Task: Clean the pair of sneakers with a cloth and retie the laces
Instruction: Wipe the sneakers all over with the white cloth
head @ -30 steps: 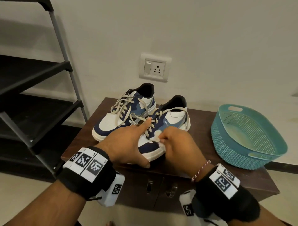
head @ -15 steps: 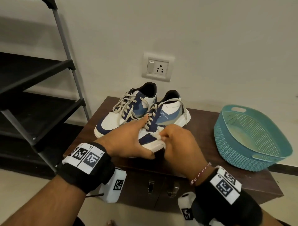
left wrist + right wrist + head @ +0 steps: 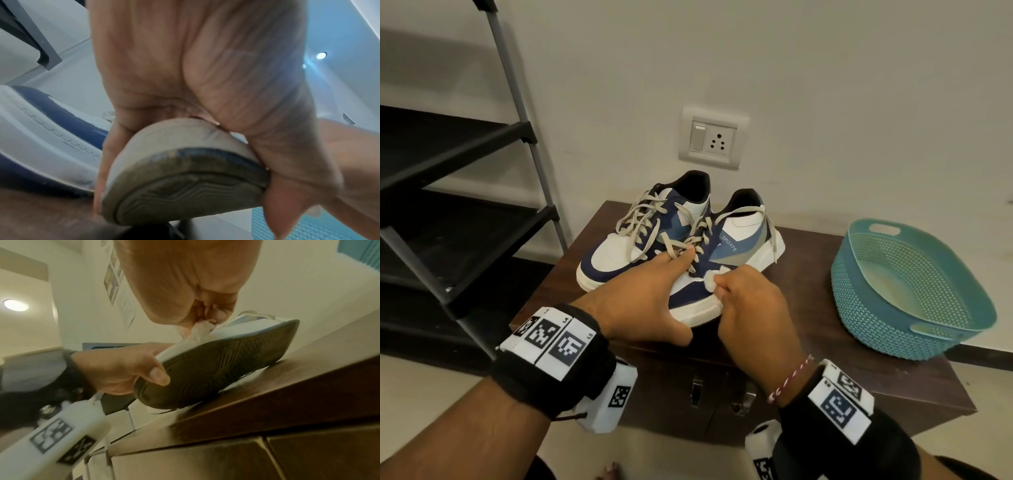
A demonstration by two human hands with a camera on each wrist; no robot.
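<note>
The near sneaker [image 3: 726,260] has been tipped, toe raised off the bench's [image 3: 808,346] front edge, left hand [image 3: 643,301] gripping its toe while the right hand [image 3: 750,305] pinches a cloth [image 3: 711,282] against its side, so wiping continues

Both forearms are bare, and each wrist wears a wide black band [image 3: 544,370] carrying white plates printed with black square code markers [image 3: 554,342]. A white camera block [image 3: 607,399], also marked, hangs under each band. The right wrist [image 3: 789,380] has a red-and-white twisted thread bracelet.
</note>
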